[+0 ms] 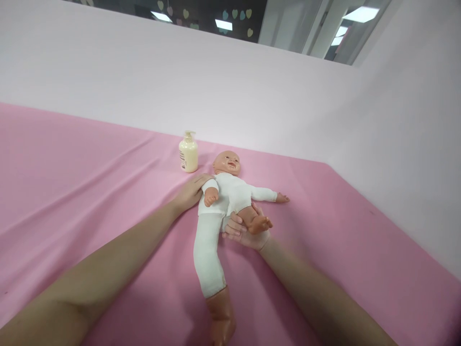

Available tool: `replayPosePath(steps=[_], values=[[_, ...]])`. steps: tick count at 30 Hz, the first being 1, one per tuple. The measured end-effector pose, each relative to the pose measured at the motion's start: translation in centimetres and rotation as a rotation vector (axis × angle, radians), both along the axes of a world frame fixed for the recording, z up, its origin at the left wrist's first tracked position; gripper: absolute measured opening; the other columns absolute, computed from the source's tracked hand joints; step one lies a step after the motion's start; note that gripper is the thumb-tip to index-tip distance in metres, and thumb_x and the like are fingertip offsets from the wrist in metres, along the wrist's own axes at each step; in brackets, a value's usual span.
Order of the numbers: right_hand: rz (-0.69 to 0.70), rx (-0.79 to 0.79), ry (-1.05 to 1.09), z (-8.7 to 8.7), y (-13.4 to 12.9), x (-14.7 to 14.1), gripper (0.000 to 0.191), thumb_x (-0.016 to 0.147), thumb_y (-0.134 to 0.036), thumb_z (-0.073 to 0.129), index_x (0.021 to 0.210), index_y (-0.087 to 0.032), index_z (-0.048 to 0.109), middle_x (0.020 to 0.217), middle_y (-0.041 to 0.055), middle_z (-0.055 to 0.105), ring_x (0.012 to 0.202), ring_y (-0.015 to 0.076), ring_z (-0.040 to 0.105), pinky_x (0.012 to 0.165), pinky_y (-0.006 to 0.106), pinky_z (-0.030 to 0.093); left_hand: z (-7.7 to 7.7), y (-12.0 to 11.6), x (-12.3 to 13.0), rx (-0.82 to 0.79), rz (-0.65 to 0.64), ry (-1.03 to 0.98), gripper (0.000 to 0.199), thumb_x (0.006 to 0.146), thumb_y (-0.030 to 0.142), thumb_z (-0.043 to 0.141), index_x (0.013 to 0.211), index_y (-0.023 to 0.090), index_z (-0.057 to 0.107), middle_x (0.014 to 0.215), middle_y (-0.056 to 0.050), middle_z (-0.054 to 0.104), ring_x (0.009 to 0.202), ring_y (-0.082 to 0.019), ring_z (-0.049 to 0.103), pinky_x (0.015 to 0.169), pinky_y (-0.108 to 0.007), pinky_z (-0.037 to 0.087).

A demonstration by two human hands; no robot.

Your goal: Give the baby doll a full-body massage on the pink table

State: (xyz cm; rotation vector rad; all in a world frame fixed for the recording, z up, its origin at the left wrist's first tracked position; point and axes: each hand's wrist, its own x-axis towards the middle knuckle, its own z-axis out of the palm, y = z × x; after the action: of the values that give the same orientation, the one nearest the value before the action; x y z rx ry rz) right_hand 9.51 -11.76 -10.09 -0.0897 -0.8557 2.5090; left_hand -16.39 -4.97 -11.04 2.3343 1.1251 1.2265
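Observation:
A baby doll (pixel 209 252) with a white cloth body and bare plastic head, hands and feet lies on its back on the pink cover. At its shoulder and side, my left hand (pixel 191 193) grips the doll beside its bent arm; some fingertips are hidden behind that arm. My right hand (pixel 248 237) is wrapped from below around the doll's other leg, which is bent up over the belly. That leg's foot (pixel 260 224) rests above my palm. The straight leg stretches toward me, and one arm lies out to the right.
A pump bottle (pixel 189 153) of pale yellow liquid stands upright just left of the doll's head. The pink cover (pixel 90 192) has creases on the left. A white wall (pixel 216 91) borders it at the back and right, with a window (pixel 201 19) above.

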Motion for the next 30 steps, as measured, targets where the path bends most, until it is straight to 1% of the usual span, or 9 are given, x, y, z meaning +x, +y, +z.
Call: replayPosePath(steps=[6, 12, 14, 17, 20, 22, 26, 30], values=[[0.005, 0.019, 0.005, -0.18, 0.07, 0.02, 0.061, 0.085, -0.080, 0.045, 0.071, -0.021, 0.048, 0.056, -0.0049, 0.038, 0.058, 0.0139, 0.037, 0.079, 0.034, 0.048, 0.07, -0.02, 0.08, 0.000, 0.012, 0.012, 0.036, 0.097, 0.033, 0.048, 0.126, 0.019, 0.063, 0.130, -0.012, 0.066, 0.120, -0.027, 0.060, 0.108, -0.044, 0.046], [0.017, 0.089, 0.006, -0.91, 0.54, 0.23, 0.060, 0.083, -0.080, 0.048, 0.075, -0.021, 0.051, 0.053, -0.0063, 0.037, 0.057, 0.0139, 0.035, 0.080, 0.035, 0.048, -0.20, 0.11, -0.02, 0.004, 0.022, 0.028, 0.038, 0.099, 0.034, 0.046, 0.129, 0.018, 0.061, 0.134, -0.013, 0.063, 0.124, -0.027, 0.057, 0.110, -0.044, 0.045], [-0.003, 0.107, -0.019, -0.96, 0.49, 0.24, 0.062, 0.084, -0.082, 0.043, 0.076, -0.021, 0.052, 0.052, -0.0068, 0.036, 0.056, 0.0135, 0.034, 0.080, 0.035, 0.048, -0.41, 0.26, -0.12, 0.014, 0.022, 0.028, 0.038, 0.099, 0.035, 0.045, 0.130, 0.018, 0.061, 0.134, -0.013, 0.063, 0.124, -0.027, 0.057, 0.110, -0.043, 0.045], [-0.061, 0.119, -0.073, -0.72, 0.13, 0.20, 0.069, 0.088, -0.085, 0.027, 0.077, -0.022, 0.051, 0.052, -0.0072, 0.034, 0.055, 0.0126, 0.032, 0.078, 0.037, 0.047, -0.64, 0.38, -0.22, 0.022, 0.026, 0.027, 0.038, 0.099, 0.036, 0.045, 0.130, 0.019, 0.060, 0.134, -0.012, 0.063, 0.124, -0.027, 0.057, 0.110, -0.044, 0.045], [-0.110, 0.109, -0.106, -0.37, -0.25, 0.20, 0.072, 0.092, -0.082, 0.016, 0.080, -0.021, 0.053, 0.051, -0.0075, 0.034, 0.053, 0.0113, 0.031, 0.076, 0.036, 0.046, -0.66, 0.31, -0.23, 0.020, 0.027, 0.017, 0.039, 0.099, 0.036, 0.046, 0.132, 0.020, 0.059, 0.135, -0.013, 0.063, 0.126, -0.028, 0.056, 0.111, -0.045, 0.044], [-0.116, 0.098, -0.111, -0.26, -0.34, 0.25, 0.070, 0.093, -0.079, 0.019, 0.084, -0.020, 0.055, 0.050, -0.0078, 0.036, 0.053, 0.0108, 0.031, 0.077, 0.035, 0.046, -0.59, 0.24, -0.20, 0.009, 0.029, 0.015, 0.040, 0.098, 0.035, 0.046, 0.132, 0.020, 0.059, 0.136, -0.013, 0.063, 0.126, -0.028, 0.057, 0.111, -0.045, 0.044], [-0.075, 0.089, -0.098, -0.43, -0.11, 0.46, 0.063, 0.090, -0.078, 0.033, 0.091, -0.020, 0.057, 0.050, -0.0075, 0.040, 0.054, 0.0125, 0.033, 0.080, 0.035, 0.048, -0.56, 0.24, -0.18, 0.001, 0.040, 0.014, 0.039, 0.098, 0.036, 0.047, 0.132, 0.021, 0.061, 0.134, -0.012, 0.064, 0.124, -0.028, 0.057, 0.110, -0.045, 0.045], [-0.052, 0.071, -0.077, -0.60, 0.03, 0.56, 0.059, 0.088, -0.073, 0.041, 0.102, -0.019, 0.059, 0.052, -0.0075, 0.043, 0.054, 0.0132, 0.034, 0.082, 0.035, 0.048, -0.78, 0.37, -0.25, 0.017, 0.039, 0.014, 0.040, 0.099, 0.037, 0.045, 0.132, 0.021, 0.060, 0.134, -0.012, 0.064, 0.124, -0.027, 0.057, 0.110, -0.044, 0.045]])
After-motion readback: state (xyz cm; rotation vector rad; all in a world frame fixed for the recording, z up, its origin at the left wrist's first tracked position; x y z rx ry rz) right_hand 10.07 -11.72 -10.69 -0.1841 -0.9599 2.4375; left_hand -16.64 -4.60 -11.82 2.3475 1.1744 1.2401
